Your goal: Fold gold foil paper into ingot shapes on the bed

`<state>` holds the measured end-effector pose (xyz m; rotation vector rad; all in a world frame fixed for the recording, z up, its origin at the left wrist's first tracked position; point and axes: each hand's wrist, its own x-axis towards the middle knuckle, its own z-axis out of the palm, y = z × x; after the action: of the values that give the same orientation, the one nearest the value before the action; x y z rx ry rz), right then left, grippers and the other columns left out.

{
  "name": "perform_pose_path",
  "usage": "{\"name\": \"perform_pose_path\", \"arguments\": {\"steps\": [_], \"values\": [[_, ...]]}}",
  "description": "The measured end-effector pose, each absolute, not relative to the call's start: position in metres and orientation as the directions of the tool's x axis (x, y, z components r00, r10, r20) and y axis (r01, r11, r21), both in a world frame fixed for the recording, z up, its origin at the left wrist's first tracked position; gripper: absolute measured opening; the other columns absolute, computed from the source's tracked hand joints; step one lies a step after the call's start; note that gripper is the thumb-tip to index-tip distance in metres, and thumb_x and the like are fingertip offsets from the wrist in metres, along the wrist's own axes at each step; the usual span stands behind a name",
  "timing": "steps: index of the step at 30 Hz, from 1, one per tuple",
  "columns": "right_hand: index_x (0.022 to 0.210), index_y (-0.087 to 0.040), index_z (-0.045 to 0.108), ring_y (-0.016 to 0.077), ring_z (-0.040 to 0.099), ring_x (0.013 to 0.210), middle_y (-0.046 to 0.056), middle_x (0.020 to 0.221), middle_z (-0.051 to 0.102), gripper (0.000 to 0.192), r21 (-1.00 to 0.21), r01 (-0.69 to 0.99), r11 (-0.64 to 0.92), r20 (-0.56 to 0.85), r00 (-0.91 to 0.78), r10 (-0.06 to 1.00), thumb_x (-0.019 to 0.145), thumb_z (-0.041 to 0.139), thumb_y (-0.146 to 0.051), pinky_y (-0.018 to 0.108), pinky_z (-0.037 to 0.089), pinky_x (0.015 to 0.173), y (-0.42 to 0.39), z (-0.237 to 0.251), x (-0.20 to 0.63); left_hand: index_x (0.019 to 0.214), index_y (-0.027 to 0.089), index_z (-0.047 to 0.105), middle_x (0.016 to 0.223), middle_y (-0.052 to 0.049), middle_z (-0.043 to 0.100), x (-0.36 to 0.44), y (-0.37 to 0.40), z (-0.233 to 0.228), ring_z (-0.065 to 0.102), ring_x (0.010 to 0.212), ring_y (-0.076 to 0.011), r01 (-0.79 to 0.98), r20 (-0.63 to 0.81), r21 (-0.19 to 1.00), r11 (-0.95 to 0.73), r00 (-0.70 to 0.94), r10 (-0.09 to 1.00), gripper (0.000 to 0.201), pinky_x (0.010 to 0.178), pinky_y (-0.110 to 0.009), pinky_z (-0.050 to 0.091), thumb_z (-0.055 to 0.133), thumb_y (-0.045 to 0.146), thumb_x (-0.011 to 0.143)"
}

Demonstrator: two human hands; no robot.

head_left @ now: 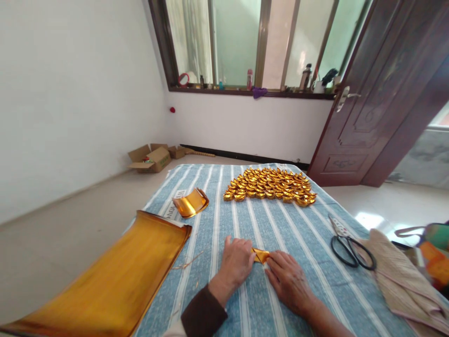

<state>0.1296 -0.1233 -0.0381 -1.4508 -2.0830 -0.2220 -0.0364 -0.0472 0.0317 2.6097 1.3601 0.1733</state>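
Observation:
Both hands press a small folded piece of gold foil paper flat on the blue-and-white striped cloth. My left hand covers its left end, fingers curled over it. My right hand holds its right end with the fingertips. Only the middle of the piece shows between the hands. A large group of folded gold ingots lies in rows at the far side of the cloth.
A stack of large gold foil sheets hangs over the left edge. A small curled stack of cut gold sheets lies beyond it. Black scissors rest at right, beside beige fabric. Cardboard boxes sit on the floor.

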Motion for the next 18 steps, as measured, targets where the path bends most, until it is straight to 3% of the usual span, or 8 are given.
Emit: {"name": "perform_pose_path", "arguments": {"steps": [4, 9, 13, 18], "values": [[0.100, -0.019, 0.059, 0.0245, 0.059, 0.097, 0.008, 0.097, 0.063, 0.015, -0.189, 0.899, 0.396, 0.552, -0.236, 0.800, 0.094, 0.045, -0.018, 0.041, 0.049, 0.082, -0.123, -0.038, 0.131, 0.095, 0.017, 0.067, 0.098, -0.010, 0.071, -0.030, -0.046, 0.033, 0.062, 0.103, -0.0273, 0.812, 0.019, 0.189, -0.551, 0.558, 0.829, 0.018, 0.103, -0.048, 0.034, 0.051, 0.021, 0.089], [0.099, -0.020, 0.061, 0.0225, 0.060, 0.093, 0.007, 0.094, 0.063, 0.017, -0.202, 0.892, 0.404, 0.551, -0.237, 0.800, 0.094, 0.044, -0.018, 0.038, 0.050, 0.081, -0.122, -0.038, 0.132, 0.089, 0.017, 0.069, 0.097, -0.010, 0.069, -0.029, -0.044, 0.034, 0.062, 0.099, -0.0269, 0.823, -0.013, 0.212, -0.527, 0.541, 0.841, 0.017, 0.086, -0.038, 0.044, 0.054, 0.017, 0.081], [0.098, -0.020, 0.062, 0.0216, 0.061, 0.091, 0.007, 0.093, 0.065, 0.018, -0.214, 0.886, 0.410, 0.571, -0.227, 0.789, 0.094, 0.044, -0.018, 0.037, 0.051, 0.080, -0.121, -0.036, 0.133, 0.083, 0.016, 0.070, 0.094, -0.011, 0.068, -0.032, -0.039, 0.034, 0.062, 0.095, -0.0263, 0.831, -0.048, 0.270, -0.487, 0.517, 0.855, 0.015, 0.078, -0.033, 0.044, 0.058, 0.016, 0.074], [0.099, -0.021, 0.065, 0.0209, 0.063, 0.089, 0.007, 0.095, 0.067, 0.019, -0.296, 0.872, 0.390, 0.601, -0.147, 0.786, 0.094, 0.046, -0.020, 0.036, 0.052, 0.080, -0.119, -0.035, 0.133, 0.076, 0.018, 0.072, 0.081, -0.004, 0.069, -0.038, -0.033, 0.025, 0.063, 0.081, -0.0203, 0.806, -0.106, 0.401, -0.435, 0.513, 0.852, 0.012, 0.067, -0.026, 0.040, 0.062, 0.018, 0.070]]}}
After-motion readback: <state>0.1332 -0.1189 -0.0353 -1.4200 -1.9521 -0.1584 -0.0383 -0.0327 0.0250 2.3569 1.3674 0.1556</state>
